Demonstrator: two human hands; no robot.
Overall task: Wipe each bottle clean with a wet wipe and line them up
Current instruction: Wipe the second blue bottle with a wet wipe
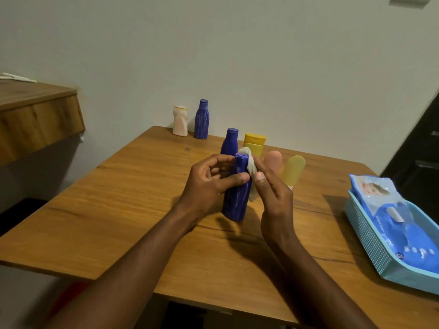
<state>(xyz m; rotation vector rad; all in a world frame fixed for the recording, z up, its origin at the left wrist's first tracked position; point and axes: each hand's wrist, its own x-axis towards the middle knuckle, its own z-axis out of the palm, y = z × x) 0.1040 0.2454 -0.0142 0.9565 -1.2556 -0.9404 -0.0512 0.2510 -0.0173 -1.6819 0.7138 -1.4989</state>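
Teal basket (370,245) of wipes (389,222), left hand (206,184) grips bottle (236,205), right hand (275,200) wipe (251,167)

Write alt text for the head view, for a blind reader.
The left hand holds a blue bottle upright at a wooden table while the right hand presses a white wipe against it. Other bottles sit behind, and a wipes pack lies in a blue basket at right.
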